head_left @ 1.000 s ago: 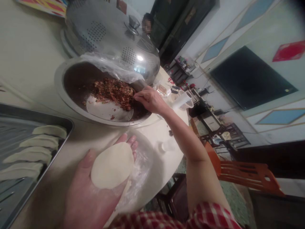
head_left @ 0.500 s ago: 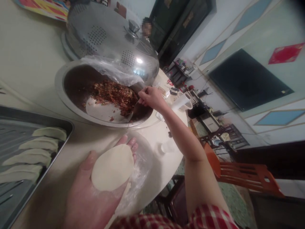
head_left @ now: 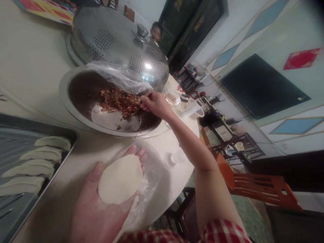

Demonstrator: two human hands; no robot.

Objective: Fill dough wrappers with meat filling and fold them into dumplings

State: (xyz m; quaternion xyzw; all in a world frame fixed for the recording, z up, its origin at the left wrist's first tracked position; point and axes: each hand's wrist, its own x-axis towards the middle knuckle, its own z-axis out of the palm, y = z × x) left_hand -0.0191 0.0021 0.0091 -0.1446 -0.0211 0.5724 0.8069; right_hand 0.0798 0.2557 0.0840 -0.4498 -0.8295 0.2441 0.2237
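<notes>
— What colour is the dough round (head_left: 120,179)?
— Plain pale cream; the filling (head_left: 117,101) is reddish brown, speckled with tan and darker bits; the bowl (head_left: 66,96) has a silvery-grey rim and a dark brownish inside.
— And the big lid (head_left: 121,37)?
— Silvery grey, patterned with clusters of dark dots; the tray (head_left: 15,141) is a duller grey; the dumplings (head_left: 31,167) are a faintly greenish cream.
— Any strong colours?
— The sleeve (head_left: 225,231) is checked red and white; the chair (head_left: 263,189) is orange; the screen (head_left: 265,86) is black; the diamond panel (head_left: 300,125) is light blue, edged in tan.
</notes>
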